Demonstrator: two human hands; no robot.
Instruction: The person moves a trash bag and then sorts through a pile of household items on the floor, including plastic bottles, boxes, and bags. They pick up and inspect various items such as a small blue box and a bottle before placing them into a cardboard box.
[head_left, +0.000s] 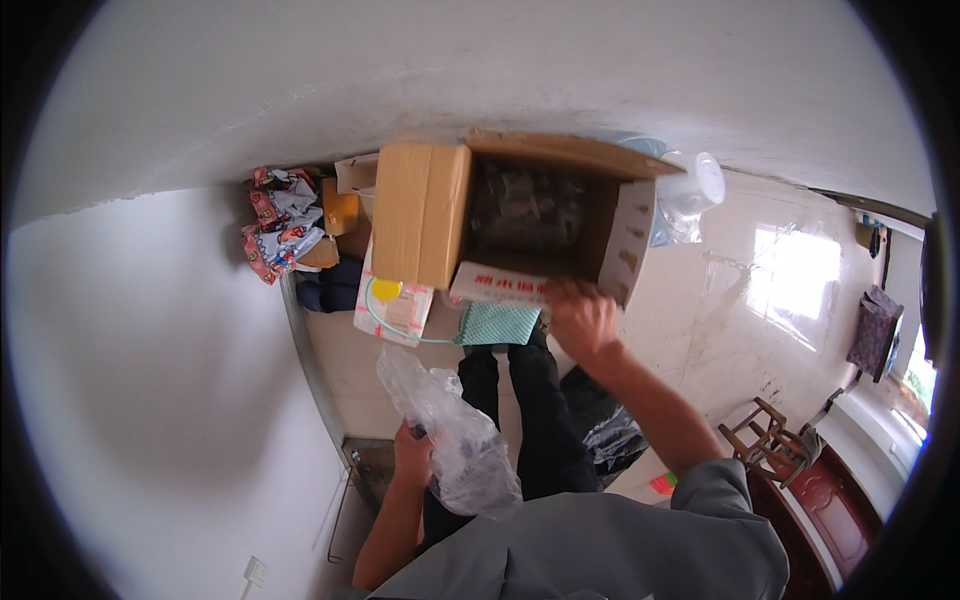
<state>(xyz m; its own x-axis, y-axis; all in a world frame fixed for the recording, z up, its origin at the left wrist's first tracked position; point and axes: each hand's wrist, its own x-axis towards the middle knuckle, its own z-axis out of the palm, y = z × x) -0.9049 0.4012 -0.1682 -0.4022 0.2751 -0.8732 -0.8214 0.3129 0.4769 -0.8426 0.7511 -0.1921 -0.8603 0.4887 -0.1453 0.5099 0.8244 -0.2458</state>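
My right hand (581, 319) grips the near flap (499, 286) of an open cardboard box (634, 240); the flap bears red writing. Dark inside, the box holds several items in clear wrapping (525, 199), too dim to name. At my left side, my left hand (414, 454) is closed around a clear plastic bag (457, 442), and something dark shows at its grip. A closed brown carton (420, 214) sits directly left of the open box. Below the flap hangs a mint-green mesh pouch (496, 324) with a thin cord loop.
A white plastic tub (694, 184) stands right of the box. Left lie a patterned cloth bag (281, 221), dark shoes (330, 289) and a white-and-red box (401, 315). A black plastic bag (615, 439) lies beside my legs. A wooden stool (772, 439) is farther right; walls border the left and far sides.
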